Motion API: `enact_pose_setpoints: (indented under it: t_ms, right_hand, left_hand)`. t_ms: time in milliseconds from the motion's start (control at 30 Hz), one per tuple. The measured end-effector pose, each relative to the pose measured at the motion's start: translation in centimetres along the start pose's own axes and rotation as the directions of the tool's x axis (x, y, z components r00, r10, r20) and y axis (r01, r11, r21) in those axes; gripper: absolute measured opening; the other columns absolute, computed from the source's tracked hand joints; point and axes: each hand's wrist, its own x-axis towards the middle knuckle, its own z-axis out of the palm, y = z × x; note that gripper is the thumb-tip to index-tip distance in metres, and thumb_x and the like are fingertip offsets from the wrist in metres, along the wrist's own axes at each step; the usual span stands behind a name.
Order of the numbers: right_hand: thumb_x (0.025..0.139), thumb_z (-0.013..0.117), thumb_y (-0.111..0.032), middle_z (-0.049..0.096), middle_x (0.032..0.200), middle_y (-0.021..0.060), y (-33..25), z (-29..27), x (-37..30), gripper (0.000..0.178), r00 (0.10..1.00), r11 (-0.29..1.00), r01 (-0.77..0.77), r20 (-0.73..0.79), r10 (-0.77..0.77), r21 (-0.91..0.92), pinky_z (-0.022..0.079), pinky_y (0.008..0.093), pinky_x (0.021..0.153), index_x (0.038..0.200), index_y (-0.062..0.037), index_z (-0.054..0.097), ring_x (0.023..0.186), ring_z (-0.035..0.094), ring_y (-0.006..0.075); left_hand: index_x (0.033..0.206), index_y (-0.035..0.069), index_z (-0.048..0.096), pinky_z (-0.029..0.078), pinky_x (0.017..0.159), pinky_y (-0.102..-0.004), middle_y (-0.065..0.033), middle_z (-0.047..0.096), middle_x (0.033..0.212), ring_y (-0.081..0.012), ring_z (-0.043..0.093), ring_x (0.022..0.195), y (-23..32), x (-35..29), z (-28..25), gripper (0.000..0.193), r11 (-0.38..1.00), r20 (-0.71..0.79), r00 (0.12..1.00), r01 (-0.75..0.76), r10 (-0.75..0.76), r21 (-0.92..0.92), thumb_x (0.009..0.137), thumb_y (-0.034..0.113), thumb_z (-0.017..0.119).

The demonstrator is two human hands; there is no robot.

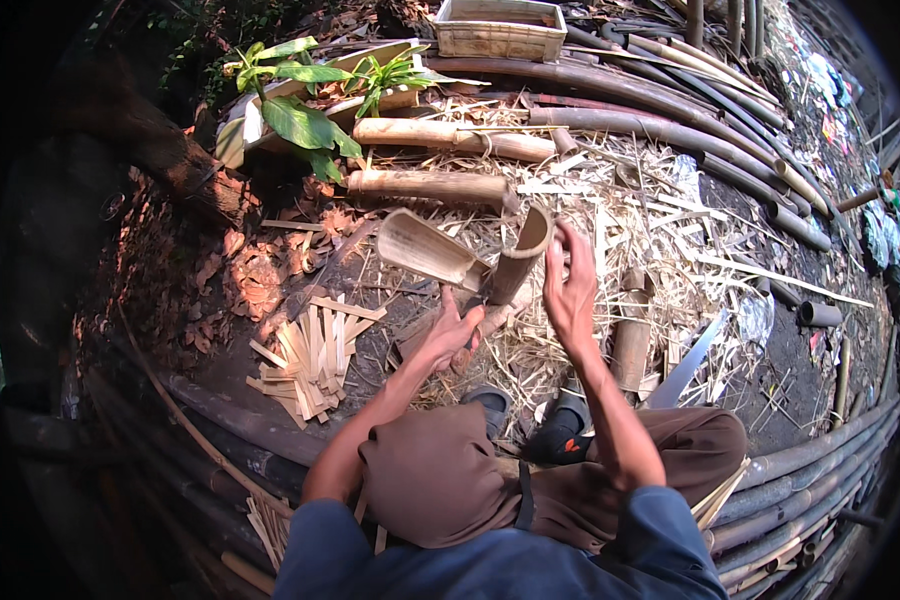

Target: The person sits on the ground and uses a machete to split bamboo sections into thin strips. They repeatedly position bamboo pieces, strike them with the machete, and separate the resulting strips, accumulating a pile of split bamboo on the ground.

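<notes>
A bamboo section stands split into two halves in front of me. One split bamboo half (425, 250) leans off to the left, its pale hollow side showing. The upright split bamboo half (522, 256) is beside my right hand (570, 290), whose thumb and fingers bend at its right edge. Low down, where the halves meet, my left hand (452, 332) is closed with the thumb pointing up; a dark thing shows at its fingers, too hidden to name. Left of that hand lies a pile of flat bamboo strips (315, 360).
Bamboo lengths (430, 188) lie beyond the halves, with long poles (650, 85) and a plastic crate (500, 30) farther back. A saw blade (688, 362) and a bamboo tube (630, 335) are at right. Shavings (610, 210) litter the ground. Poles (810, 490) flank me.
</notes>
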Motion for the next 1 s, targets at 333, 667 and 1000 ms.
enact_pose_setpoints:
  t_ms: [333,667,1000]
  right_hand:
    - [0.099,0.051,-0.043,0.048,0.137,0.0281,7.3,3.1,-2.7,0.08,0.824,0.757,-0.533,0.032,0.565,0.379,0.046,0.0381,0.098,0.154,0.0026,0.015,0.121,0.055,0.0335]
    - [0.103,0.045,-0.047,0.061,0.107,0.0116,10.7,1.5,-12.4,0.054,0.634,0.401,-0.751,0.402,0.661,0.525,0.051,0.0347,0.078,0.127,0.0002,0.053,0.095,0.059,0.0171]
    - [0.092,0.061,-0.026,0.055,0.068,0.0101,11.7,-1.8,-19.1,0.027,0.841,0.847,-0.511,0.119,0.528,-0.146,0.042,0.0388,0.059,0.092,0.001,0.056,0.059,0.05,0.0246]
  left_hand:
    - [0.147,0.02,-0.035,0.048,0.05,-0.0284,-0.0074,0.055,0.08,-0.0144,0.052,0.056,2.2,4.3,5.3,0.105,0.993,-0.017,0.995,-0.1,0.1,-0.056,0.092,0.014,0.056]
    - [0.153,0.001,-0.006,0.056,0.064,-0.0458,-0.0405,0.06,0.103,-0.0459,0.068,0.078,-9.7,7.4,11.3,0.08,0.61,-0.04,0.714,-0.568,0.699,0.553,0.103,0.05,0.032]
    - [0.136,-0.003,0.037,0.051,0.076,-0.0392,-0.02,0.06,0.098,-0.0271,0.061,0.085,-9.4,9.2,-0.9,0.055,0.901,-0.437,0.793,-0.32,0.424,0.293,0.097,0.031,0.055]
